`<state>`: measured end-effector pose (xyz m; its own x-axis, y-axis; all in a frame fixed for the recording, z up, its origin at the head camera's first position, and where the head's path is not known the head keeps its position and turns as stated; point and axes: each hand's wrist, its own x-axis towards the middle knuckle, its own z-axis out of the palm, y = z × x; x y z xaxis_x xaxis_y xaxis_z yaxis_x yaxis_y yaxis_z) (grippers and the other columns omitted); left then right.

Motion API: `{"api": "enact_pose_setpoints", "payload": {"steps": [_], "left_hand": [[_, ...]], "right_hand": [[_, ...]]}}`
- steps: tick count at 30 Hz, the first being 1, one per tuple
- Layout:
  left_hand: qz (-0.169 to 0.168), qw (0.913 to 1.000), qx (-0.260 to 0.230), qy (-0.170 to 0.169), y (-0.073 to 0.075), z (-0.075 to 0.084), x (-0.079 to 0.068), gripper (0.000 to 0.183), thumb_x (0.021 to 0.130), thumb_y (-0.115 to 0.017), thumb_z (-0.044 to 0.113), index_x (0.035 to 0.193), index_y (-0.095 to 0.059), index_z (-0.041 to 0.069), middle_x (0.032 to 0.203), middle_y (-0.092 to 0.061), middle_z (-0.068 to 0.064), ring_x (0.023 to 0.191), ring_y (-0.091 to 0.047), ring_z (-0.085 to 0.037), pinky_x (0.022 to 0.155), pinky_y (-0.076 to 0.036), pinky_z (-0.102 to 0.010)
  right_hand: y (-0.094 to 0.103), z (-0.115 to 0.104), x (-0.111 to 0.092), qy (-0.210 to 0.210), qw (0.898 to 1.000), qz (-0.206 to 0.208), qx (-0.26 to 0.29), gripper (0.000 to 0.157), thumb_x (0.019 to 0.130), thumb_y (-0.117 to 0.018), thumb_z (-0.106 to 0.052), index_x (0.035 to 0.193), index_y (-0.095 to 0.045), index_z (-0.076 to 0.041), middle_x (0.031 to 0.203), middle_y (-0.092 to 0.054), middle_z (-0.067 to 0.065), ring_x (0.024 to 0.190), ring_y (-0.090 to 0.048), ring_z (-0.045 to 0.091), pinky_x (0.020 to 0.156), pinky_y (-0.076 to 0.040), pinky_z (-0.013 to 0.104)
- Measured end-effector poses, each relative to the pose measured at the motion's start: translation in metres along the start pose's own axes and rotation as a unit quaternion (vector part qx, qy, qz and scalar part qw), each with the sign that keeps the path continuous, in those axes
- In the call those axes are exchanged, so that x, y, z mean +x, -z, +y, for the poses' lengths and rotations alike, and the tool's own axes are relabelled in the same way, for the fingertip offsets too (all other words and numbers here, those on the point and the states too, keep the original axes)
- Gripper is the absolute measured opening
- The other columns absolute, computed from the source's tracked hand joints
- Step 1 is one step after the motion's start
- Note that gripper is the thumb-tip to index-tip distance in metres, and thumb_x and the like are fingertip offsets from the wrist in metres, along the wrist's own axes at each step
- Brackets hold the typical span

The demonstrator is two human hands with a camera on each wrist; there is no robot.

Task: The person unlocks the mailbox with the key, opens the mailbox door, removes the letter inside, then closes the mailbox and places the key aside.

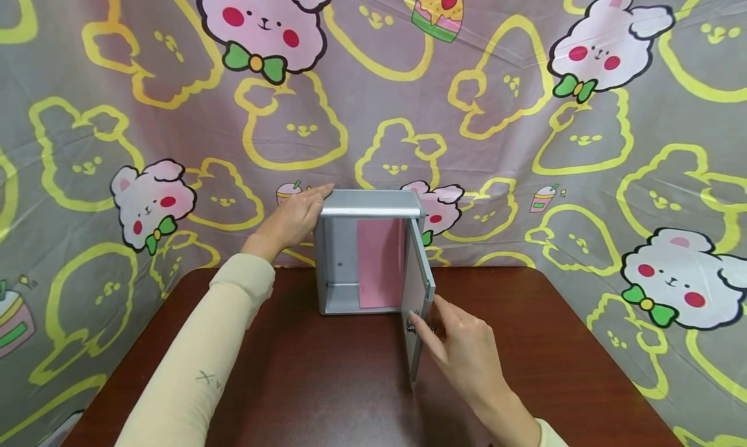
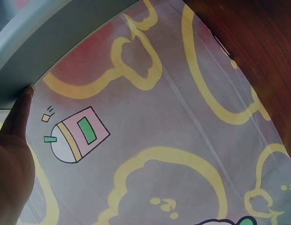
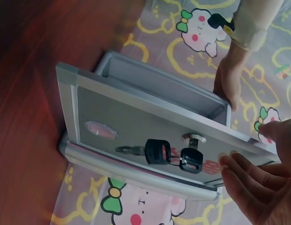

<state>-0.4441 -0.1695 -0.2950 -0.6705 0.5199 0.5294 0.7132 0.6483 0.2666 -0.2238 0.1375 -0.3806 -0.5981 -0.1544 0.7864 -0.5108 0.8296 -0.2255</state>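
A small grey metal box (image 1: 373, 204) stands upright on the table, its hinged door (image 1: 421, 288) swung outward on the right. A pink sheet (image 1: 379, 265) lies against the inside back. My left hand (image 1: 297, 217) rests on the box's upper left corner, its visible fingers fairly straight; the left wrist view shows fingertips touching the box. My right hand (image 1: 467, 353) pinches the door's free edge, thumb on the inner face and fingers on the outer. In the right wrist view, black-headed keys (image 3: 190, 159) hang from the lock (image 3: 195, 138) on the door.
The brown wooden table (image 1: 280, 382) spreads around the box. Behind it and along both sides hangs a grey cloth (image 1: 496, 142) with cartoon rabbits and yellow outlines. The open door juts toward me over the table.
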Motion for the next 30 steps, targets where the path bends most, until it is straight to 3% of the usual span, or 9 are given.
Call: {"api": "enact_pose_setpoints", "payload": {"steps": [4,10,17,30], "left_hand": [[0.0,1.0,0.0,0.001,-0.001,0.001,0.0,0.054,0.109,-0.023,0.023,0.155,-0.044,0.004,0.159,-0.044,-0.011,0.148,-0.039,-0.033,0.124,-0.028,-0.045],[0.001,1.0,0.006,-0.003,-0.002,0.001,0.002,0.054,0.109,-0.022,0.023,0.155,-0.044,0.004,0.159,-0.044,-0.009,0.148,-0.04,-0.03,0.124,-0.028,-0.043],[0.004,0.9999,0.006,-0.008,-0.002,0.001,0.002,0.054,0.109,-0.022,0.023,0.154,-0.045,0.001,0.158,-0.045,-0.013,0.147,-0.04,-0.033,0.123,-0.028,-0.046],[0.01,0.9999,0.003,-0.009,-0.002,0.001,0.0,0.054,0.109,-0.023,0.022,0.154,-0.045,0.001,0.157,-0.046,-0.014,0.146,-0.041,-0.036,0.122,-0.03,-0.048]], "right_hand": [[-0.005,-0.001,-0.001,0.011,1.0,0.008,-0.022,0.014,0.091,-0.078,-0.026,0.09,-0.068,-0.015,0.066,-0.059,-0.015,0.055,-0.051,0.0,0.048,-0.044,0.024],[-0.009,-0.001,-0.002,0.034,0.998,0.032,-0.047,0.027,0.093,-0.07,-0.016,0.073,-0.053,-0.017,0.056,-0.043,-0.014,0.049,-0.037,0.003,0.041,-0.034,0.023],[-0.012,0.001,-0.004,0.044,0.996,0.039,-0.062,0.03,0.091,-0.066,-0.01,0.068,-0.048,-0.014,0.053,-0.034,-0.014,0.047,-0.028,0.002,0.039,-0.026,0.021],[-0.009,0.003,-0.003,0.049,0.997,0.039,-0.053,0.029,0.091,-0.066,-0.008,0.069,-0.048,-0.014,0.055,-0.031,-0.015,0.049,-0.025,0.0,0.041,-0.022,0.018]]}}
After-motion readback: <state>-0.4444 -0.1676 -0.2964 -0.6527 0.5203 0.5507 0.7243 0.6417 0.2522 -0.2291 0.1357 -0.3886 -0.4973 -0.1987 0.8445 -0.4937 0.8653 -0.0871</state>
